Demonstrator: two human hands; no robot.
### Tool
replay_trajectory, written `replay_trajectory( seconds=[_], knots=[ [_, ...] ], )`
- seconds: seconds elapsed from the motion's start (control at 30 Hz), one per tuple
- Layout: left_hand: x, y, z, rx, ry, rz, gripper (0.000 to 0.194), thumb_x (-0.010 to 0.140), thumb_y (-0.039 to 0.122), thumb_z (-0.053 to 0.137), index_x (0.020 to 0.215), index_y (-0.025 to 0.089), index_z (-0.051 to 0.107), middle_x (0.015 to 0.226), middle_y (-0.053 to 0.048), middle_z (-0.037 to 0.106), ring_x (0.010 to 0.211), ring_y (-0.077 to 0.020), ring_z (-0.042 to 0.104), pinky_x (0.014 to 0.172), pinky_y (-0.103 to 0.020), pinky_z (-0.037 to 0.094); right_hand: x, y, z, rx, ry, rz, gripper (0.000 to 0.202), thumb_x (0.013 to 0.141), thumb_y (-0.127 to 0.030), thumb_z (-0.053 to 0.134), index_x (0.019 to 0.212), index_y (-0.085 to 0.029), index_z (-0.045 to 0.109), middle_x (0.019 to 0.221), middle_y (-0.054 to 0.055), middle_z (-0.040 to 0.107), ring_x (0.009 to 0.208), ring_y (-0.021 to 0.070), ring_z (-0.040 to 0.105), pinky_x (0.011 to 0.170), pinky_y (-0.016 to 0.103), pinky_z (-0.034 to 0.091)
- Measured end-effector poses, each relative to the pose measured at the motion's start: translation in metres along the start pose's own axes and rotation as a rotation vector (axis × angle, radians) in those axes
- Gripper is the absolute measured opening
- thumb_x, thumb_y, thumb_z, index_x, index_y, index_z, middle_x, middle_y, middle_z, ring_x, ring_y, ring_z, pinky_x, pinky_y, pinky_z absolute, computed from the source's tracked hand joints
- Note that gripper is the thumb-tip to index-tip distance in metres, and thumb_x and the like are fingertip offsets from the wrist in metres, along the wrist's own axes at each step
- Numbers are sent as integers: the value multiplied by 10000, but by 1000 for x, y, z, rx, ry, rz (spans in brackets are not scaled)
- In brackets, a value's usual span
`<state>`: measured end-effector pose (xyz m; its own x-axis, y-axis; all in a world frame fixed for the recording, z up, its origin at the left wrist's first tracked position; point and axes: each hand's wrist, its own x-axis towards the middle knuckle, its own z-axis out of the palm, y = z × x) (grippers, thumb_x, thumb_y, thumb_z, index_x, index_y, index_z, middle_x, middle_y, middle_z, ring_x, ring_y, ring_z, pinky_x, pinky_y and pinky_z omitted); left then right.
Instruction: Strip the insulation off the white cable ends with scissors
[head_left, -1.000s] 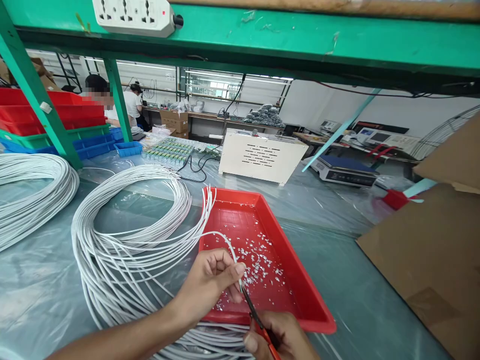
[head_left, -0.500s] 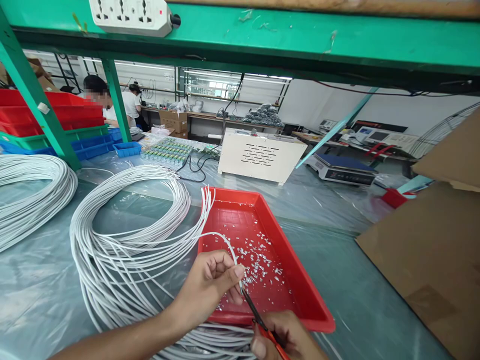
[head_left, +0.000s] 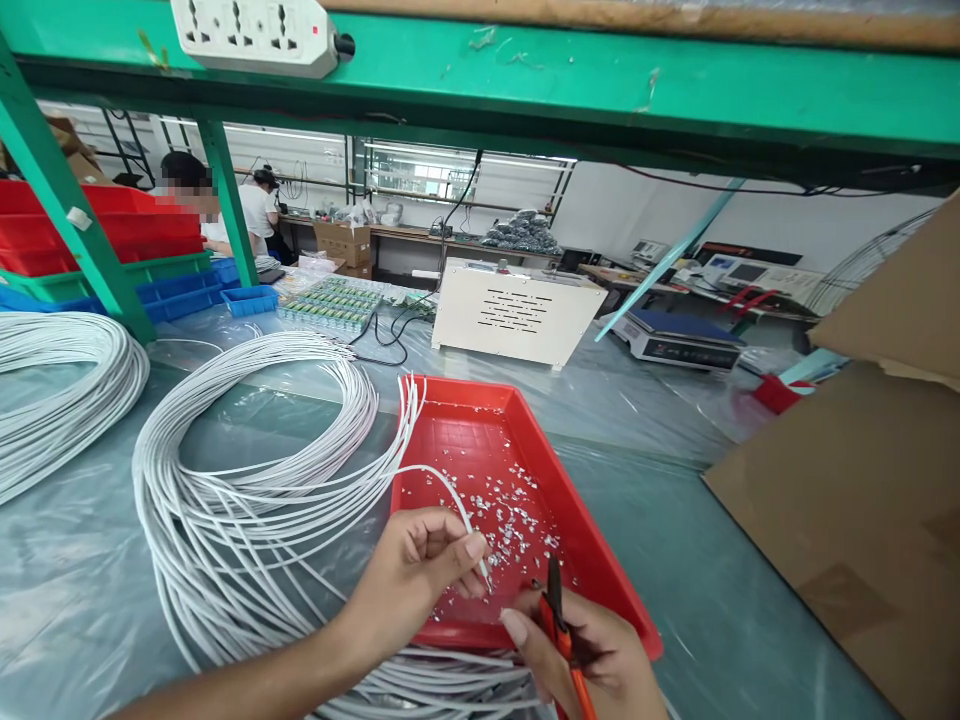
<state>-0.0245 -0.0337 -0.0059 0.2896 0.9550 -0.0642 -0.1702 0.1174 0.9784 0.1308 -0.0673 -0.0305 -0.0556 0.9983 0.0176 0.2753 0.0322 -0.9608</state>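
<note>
Left hand (head_left: 420, 572): pinching white cable (head_left: 457, 495) near its tip, above red tray (head_left: 581, 525)
Right hand (head_left: 596, 645): wrapped round orange-handled tool (head_left: 557, 620), clear of cable tip
Scraps (head_left: 514, 528): scattered inside tray
Coil (head_left: 166, 445): left of tray

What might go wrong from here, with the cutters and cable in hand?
The cutters in the right hand are close to the left hand, so a slip might nick it. The held cable runs back toward the coil, where strands cross, so a tug could tangle them.
</note>
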Motion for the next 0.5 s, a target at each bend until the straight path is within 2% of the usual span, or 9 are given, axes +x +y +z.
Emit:
replay_trajectory(
  seconds=[0.07, 0.13, 0.27, 0.37, 0.5],
  knots=[
    [-1, -1, 2, -11, -18, -14, 287, 719, 400, 636, 650, 123, 609, 538, -13, 612, 515, -114, 538, 554, -210, 415, 3, 0, 2, 25, 69, 7, 389, 681, -542, 599, 576, -168, 565, 450, -40, 377, 396, 87, 307, 375, 215, 250],
    [-1, -2, 4, -17, -35, -25, 296, 721, 404, 631, 629, 124, 615, 541, -10, 603, 523, -113, 525, 559, -211, 405, 3, -2, 3, 81, 76, 40, 382, 662, -537, 617, 596, -161, 599, 426, -43, 389, 386, 84, 306, 373, 210, 255],
    [-2, -1, 6, -45, -57, -44, 302, 737, 380, 624, 592, 115, 617, 530, -1, 578, 521, -97, 498, 548, -196, 379, 4, -3, 2, 161, 41, 95, 356, 622, -501, 669, 606, -150, 614, 403, -54, 386, 359, 71, 306, 371, 196, 274],
    [-3, -1, 6, -103, -49, -76, 301, 734, 370, 633, 597, 101, 624, 519, -3, 581, 510, -85, 495, 550, -187, 380, 5, 0, -1, 166, -39, 107, 308, 615, -442, 700, 635, -145, 617, 418, -53, 408, 362, 71, 325, 373, 192, 293],
    [-5, -5, 7, -262, -43, -184, 279, 726, 338, 653, 602, 89, 621, 530, -11, 593, 488, -67, 505, 534, -170, 385, 6, 5, -2, 187, -77, 111, 264, 633, -395, 702, 660, -147, 615, 440, -56, 416, 368, 70, 332, 371, 190, 313]
  ],
)
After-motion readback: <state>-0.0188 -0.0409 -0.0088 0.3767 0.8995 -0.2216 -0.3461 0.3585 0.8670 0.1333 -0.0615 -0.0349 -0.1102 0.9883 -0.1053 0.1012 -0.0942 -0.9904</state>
